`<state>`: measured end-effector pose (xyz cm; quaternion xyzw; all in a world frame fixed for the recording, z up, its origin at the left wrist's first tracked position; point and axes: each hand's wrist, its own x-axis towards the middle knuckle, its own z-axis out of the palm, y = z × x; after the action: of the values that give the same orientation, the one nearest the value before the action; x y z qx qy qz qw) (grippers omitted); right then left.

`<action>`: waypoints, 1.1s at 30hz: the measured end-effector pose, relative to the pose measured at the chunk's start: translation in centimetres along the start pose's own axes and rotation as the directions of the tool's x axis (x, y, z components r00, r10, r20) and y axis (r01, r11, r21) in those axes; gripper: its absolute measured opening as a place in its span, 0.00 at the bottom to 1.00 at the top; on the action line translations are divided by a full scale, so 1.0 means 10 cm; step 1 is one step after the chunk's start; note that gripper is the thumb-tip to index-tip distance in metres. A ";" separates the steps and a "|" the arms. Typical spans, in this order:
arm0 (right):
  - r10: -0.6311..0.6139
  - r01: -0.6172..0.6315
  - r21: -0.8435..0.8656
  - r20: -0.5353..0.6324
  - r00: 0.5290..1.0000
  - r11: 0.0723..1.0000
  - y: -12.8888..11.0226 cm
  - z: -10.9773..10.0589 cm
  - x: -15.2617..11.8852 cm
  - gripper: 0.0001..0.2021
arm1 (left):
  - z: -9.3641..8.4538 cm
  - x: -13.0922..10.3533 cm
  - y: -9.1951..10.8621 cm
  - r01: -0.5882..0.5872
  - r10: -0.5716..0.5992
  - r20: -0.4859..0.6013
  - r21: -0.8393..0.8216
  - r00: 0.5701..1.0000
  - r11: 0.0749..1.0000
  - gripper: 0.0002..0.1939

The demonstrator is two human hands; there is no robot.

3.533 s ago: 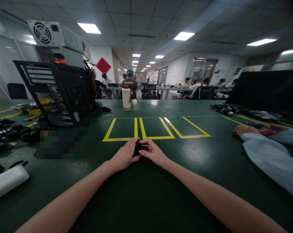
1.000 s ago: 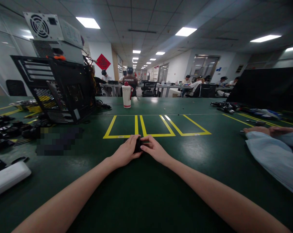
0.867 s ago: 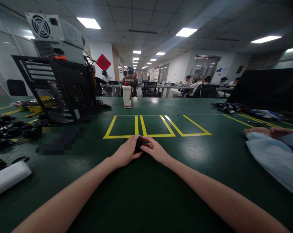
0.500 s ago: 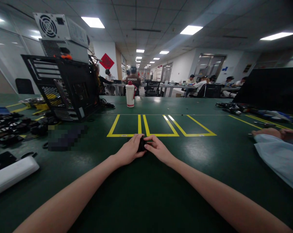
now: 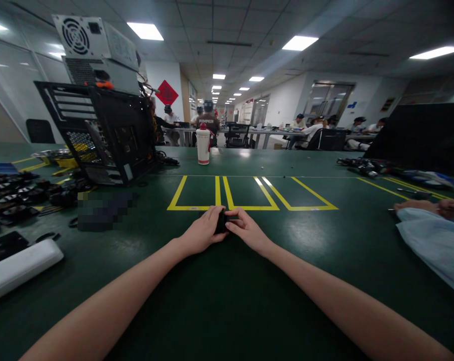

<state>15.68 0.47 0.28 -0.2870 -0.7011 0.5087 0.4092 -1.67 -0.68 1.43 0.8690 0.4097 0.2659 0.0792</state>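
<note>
Just below the yellow tape marks, both hands meet around a small black object (image 5: 221,223) whose kind I cannot make out. My left hand (image 5: 202,230) wraps it from the left, thumb below and fingers over the top, hiding much of it. My right hand (image 5: 248,229) is closed in a pinch at the object's right side, with thumb and index finger against it. The hands are low over the green table (image 5: 227,301).
A black computer case (image 5: 110,135) carrying power supplies (image 5: 99,40) stands left, near black parts (image 5: 12,195) and a white bar-shaped object (image 5: 23,271). A white cup (image 5: 203,146) stands behind the yellow tape (image 5: 249,207). Another person's sleeve (image 5: 433,235) rests at right.
The view has shifted slightly, so the surroundings sit a little to the right. The hands keep nearly the same grip, and slightly more of the black object shows between them.
</note>
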 end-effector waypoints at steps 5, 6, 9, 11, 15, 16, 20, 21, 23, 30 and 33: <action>0.022 -0.023 -0.017 -0.021 1.000 1.000 0.03 -0.02 0.03 0.16 | -0.01 0.00 0.02 0.002 -0.002 0.001 0.005 1.000 1.000 0.28; 0.039 -0.040 -0.018 -0.016 0.999 0.999 0.03 -0.03 0.04 0.17 | -0.01 0.00 0.02 0.002 -0.002 0.004 0.005 1.000 1.000 0.28; 0.030 -0.030 -0.022 0.006 1.000 0.999 0.03 -0.03 0.02 0.18 | 0.00 0.00 0.00 -0.001 0.001 0.005 0.004 1.000 1.000 0.28; 0.005 -0.004 -0.028 0.009 1.000 1.000 0.02 -0.03 0.01 0.17 | 0.01 -0.01 -0.01 0.002 -0.002 0.004 0.007 1.000 1.000 0.29; 0.001 -0.001 -0.021 -0.007 1.000 1.000 0.04 -0.01 0.01 0.14 | 0.01 0.00 -0.01 0.008 -0.008 0.008 -0.001 1.000 1.000 0.29; 0.000 0.000 -0.016 -0.011 1.000 1.000 0.04 -0.01 0.01 0.13 | 0.01 0.00 -0.01 0.005 -0.005 0.007 -0.005 1.000 1.000 0.29; -0.001 0.001 -0.027 -0.012 1.000 1.000 0.04 -0.02 0.03 0.14 | 0.01 0.00 -0.01 0.002 -0.002 0.000 -0.007 1.000 1.000 0.29; 0.006 -0.006 -0.034 -0.008 1.000 0.999 0.03 -0.02 0.03 0.15 | 0.01 0.00 -0.01 0.003 -0.003 0.001 -0.005 1.000 1.000 0.29; 0.024 -0.023 -0.048 0.010 1.000 0.999 0.02 -0.03 0.03 0.17 | 0.00 -0.01 -0.01 0.002 -0.002 0.007 -0.006 1.000 1.000 0.28; 0.001 -0.001 -0.028 0.012 1.000 1.000 0.04 -0.03 0.01 0.14 | 0.01 -0.01 -0.01 -0.004 0.004 0.000 0.002 1.000 1.000 0.29; -0.025 0.025 -0.008 -0.002 1.000 1.000 0.06 -0.02 0.03 0.13 | 0.03 -0.01 -0.02 -0.018 0.018 -0.018 0.010 1.000 1.000 0.29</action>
<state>15.67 0.94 -0.17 -0.2804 -0.7063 0.5004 0.4148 -1.67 -0.58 1.10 0.8706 0.4038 0.2726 0.0689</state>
